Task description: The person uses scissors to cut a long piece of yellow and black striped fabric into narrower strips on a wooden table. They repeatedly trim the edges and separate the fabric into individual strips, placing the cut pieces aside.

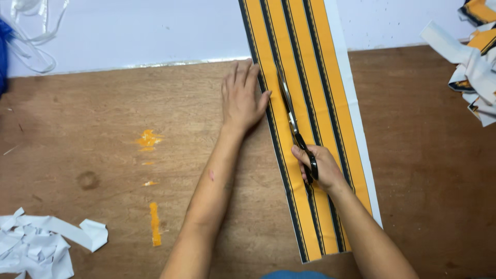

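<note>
From the head camera, a long strip (310, 129) of orange cloth with black stripes and a white right edge lies lengthwise on the brown tabletop (129, 119), running from the near edge up onto a white sheet (155, 31) at the far side. The left hand (241, 95) lies flat and unclenched, palm down, grasping nothing; its fingers press the strip's left edge while the palm rests on the wood. The right hand (318, 165) is clenched around the black handles of the scissors (295, 129), whose blades point away from the person along a black stripe (whether the blades are parted I cannot tell). White scraps (41, 245) are heaped at the near left corner, and orange-and-white offcuts (475, 62) pile up at the far right. Orange paint marks (150, 139) dot the wood left of the arms.
</note>
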